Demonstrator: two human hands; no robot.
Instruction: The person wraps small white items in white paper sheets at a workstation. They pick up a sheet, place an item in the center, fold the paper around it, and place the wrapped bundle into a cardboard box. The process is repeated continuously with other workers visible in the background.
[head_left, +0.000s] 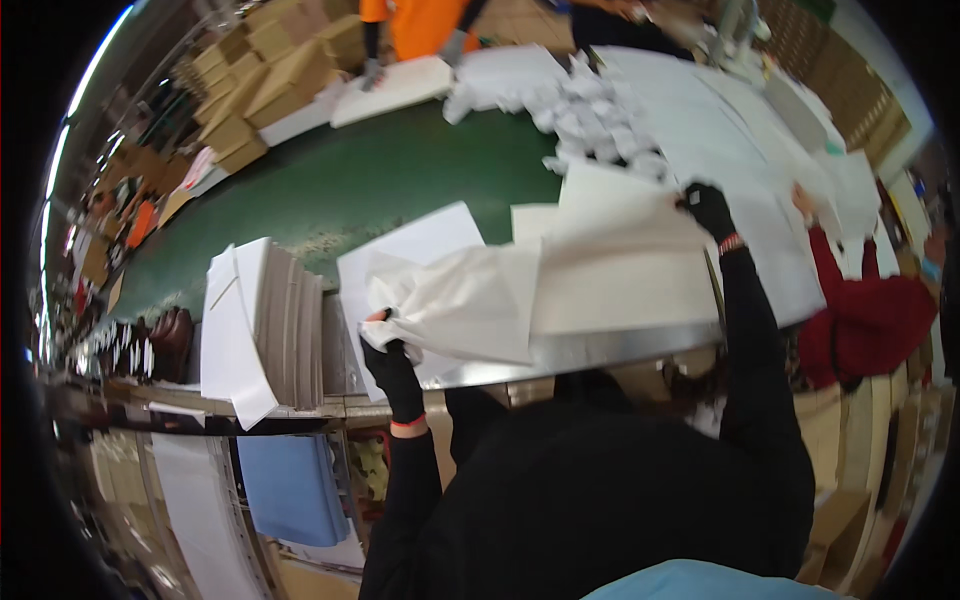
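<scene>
Crumpled white paper (pixel 455 295) lies over a flat sheet (pixel 415 238) near the front edge of the green table (pixel 400 160), its bunched left end gripped in the black-gloved left hand's (pixel 395 372) fingers. The right hand's (pixel 710 208) fingers close on the right edge of 1 sheet above a paper stack (pixel 620 295). Leftward sits 1 pile of boards (pixel 285 325); opposite stands 1 person in orange (pixel 415 28).

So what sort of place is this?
Probably a packing workshop: a long green work surface, piled cardboard boxes and a heap of crumpled white paper suggest it.
</scene>
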